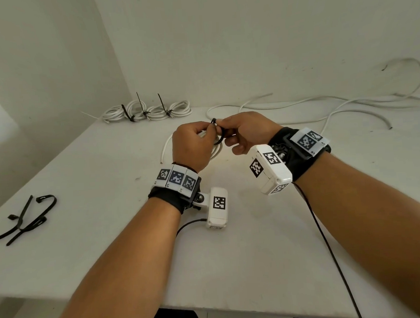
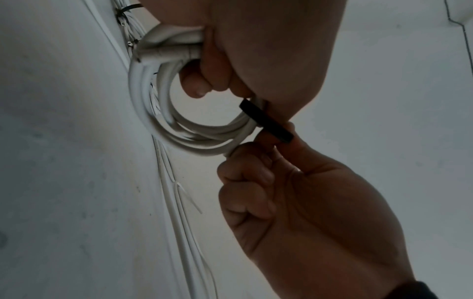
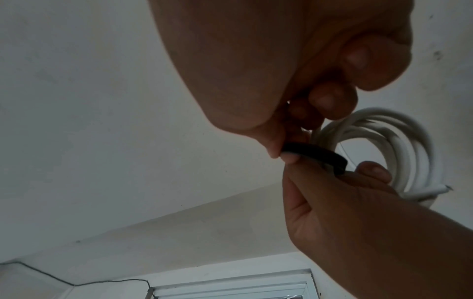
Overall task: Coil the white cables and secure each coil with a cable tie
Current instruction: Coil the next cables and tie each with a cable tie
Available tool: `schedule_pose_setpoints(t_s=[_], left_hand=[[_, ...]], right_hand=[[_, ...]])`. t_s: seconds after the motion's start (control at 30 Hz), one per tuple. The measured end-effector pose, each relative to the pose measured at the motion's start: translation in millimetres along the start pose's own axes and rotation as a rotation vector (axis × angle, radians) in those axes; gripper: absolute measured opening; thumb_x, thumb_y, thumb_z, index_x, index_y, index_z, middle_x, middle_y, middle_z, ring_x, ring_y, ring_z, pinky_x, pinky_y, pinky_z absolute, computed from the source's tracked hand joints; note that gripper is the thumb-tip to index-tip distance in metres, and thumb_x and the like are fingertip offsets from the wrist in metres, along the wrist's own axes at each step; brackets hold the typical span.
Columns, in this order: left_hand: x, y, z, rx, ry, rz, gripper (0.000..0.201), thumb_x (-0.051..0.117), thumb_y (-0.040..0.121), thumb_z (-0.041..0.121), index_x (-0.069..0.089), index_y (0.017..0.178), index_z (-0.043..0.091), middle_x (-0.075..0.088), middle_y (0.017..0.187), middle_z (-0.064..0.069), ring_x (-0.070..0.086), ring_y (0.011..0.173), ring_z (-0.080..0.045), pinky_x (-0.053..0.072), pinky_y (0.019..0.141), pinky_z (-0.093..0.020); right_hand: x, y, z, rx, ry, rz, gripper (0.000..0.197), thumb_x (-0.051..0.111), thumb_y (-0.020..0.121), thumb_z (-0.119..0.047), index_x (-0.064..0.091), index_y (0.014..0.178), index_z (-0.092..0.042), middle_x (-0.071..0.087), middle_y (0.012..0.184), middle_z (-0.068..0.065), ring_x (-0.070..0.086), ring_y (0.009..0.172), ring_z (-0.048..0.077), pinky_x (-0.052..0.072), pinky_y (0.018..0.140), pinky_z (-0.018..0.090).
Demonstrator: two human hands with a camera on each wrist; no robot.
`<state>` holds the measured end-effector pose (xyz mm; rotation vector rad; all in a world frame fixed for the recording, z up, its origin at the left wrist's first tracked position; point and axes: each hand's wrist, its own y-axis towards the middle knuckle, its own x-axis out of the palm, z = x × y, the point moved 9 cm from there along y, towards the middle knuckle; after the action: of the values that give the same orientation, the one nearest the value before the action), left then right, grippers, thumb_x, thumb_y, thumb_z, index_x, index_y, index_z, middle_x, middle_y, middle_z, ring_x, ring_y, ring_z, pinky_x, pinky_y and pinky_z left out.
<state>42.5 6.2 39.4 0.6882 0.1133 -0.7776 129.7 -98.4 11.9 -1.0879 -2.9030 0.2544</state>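
Left hand (image 1: pixel 191 145) fingers grip the white coil (image 2: pixel 163 113); right hand (image 1: pixel 245 130) fingers pinch the black cable tie (image 2: pixel 266 121).

Count: 3 tied coils (image 1: pixel 147 111) upper left, 1 coil in hand (image 2: pixel 179 125), 2 hands, about 3 spare black ties (image 1: pixel 24 219) lower left.

In the head view the left hand (image 1: pixel 193 142) covers most of the white cable coil (image 1: pixel 167 146), and the black cable tie (image 1: pixel 218 131) shows only as a short arc between the fingers. Whether its tail has entered the head cannot be told from any view. The loose white cables (image 1: pixel 347 103) run off the right edge.
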Motion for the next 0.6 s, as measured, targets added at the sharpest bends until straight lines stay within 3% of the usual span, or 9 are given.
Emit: schedule_pose_setpoints(t_s=[0.17, 0.27, 0.33, 0.4, 0.47, 0.53, 0.6], left_hand=[[-1.7, 2.3, -4.6, -0.018, -0.012, 0.013, 0.022, 0.063, 0.091, 0.021, 0.079, 0.075, 0.016, 0.072, 0.065, 0.002, 0.066, 0.063, -0.012, 0.052, 0.061, -0.030], [-7.2, 3.7, -11.6, -0.057, -0.038, 0.055, 0.027, 0.062, 0.090, 0.026, 0.078, 0.073, 0.012, 0.072, 0.063, -0.001, 0.065, 0.060, -0.014, 0.050, 0.056, -0.028], [-8.5, 4.6, -17.2, -0.082, -0.077, 0.060, 0.025, 0.063, 0.090, 0.023, 0.078, 0.075, 0.011, 0.073, 0.066, -0.001, 0.069, 0.065, -0.018, 0.053, 0.061, -0.031], [-6.6, 3.8, -16.7, -0.082, -0.112, 0.043, 0.025, 0.063, 0.091, 0.020, 0.078, 0.073, 0.010, 0.072, 0.065, -0.001, 0.067, 0.062, -0.016, 0.052, 0.059, -0.032], [-1.1, 2.3, -11.8, -0.066, -0.131, 0.006, 0.030, 0.063, 0.092, 0.019, 0.074, 0.066, 0.012, 0.066, 0.057, 0.001, 0.054, 0.052, -0.010, 0.043, 0.052, -0.028], [6.2, 1.2, -8.7, -0.063, -0.149, -0.035, 0.035, 0.062, 0.093, 0.019, 0.069, 0.059, 0.016, 0.058, 0.049, 0.008, 0.044, 0.047, -0.005, 0.035, 0.051, -0.024], [12.0, 1.0, -10.8, -0.105, -0.193, -0.049, 0.034, 0.061, 0.093, 0.021, 0.070, 0.060, 0.016, 0.060, 0.051, 0.007, 0.044, 0.048, -0.006, 0.036, 0.052, -0.025]], right_hand=[[0.0, -7.7, -15.0, -0.141, -0.213, 0.157, 0.030, 0.060, 0.096, -0.038, 0.067, 0.085, -0.011, 0.060, 0.079, 0.001, 0.052, 0.063, 0.014, 0.039, 0.050, 0.025], [4.7, -11.2, -24.6, -0.255, -0.386, 0.260, 0.035, 0.066, 0.090, -0.046, 0.061, 0.099, -0.012, 0.073, 0.079, 0.001, 0.062, 0.060, 0.013, 0.047, 0.049, 0.026], [4.6, -12.7, -27.4, -0.292, -0.337, 0.252, 0.032, 0.073, 0.087, -0.037, 0.060, 0.103, -0.012, 0.075, 0.079, 0.006, 0.066, 0.061, 0.014, 0.050, 0.052, 0.026], [2.9, -14.8, -31.5, -0.339, -0.250, 0.239, 0.021, 0.076, 0.086, -0.023, 0.065, 0.095, -0.008, 0.075, 0.076, 0.012, 0.065, 0.061, 0.017, 0.051, 0.054, 0.027], [-2.5, -17.4, -36.0, -0.379, -0.222, 0.287, 0.012, 0.077, 0.085, -0.016, 0.069, 0.085, -0.006, 0.073, 0.073, 0.016, 0.062, 0.060, 0.020, 0.051, 0.057, 0.028], [-8.2, -19.7, -39.3, -0.406, -0.211, 0.332, 0.012, 0.076, 0.085, -0.016, 0.070, 0.080, -0.006, 0.072, 0.070, 0.016, 0.060, 0.059, 0.021, 0.052, 0.058, 0.029], [-10.7, -20.8, -41.3, -0.409, -0.232, 0.339, 0.015, 0.076, 0.086, -0.020, 0.069, 0.082, -0.007, 0.072, 0.069, 0.014, 0.061, 0.057, 0.021, 0.052, 0.057, 0.031]])
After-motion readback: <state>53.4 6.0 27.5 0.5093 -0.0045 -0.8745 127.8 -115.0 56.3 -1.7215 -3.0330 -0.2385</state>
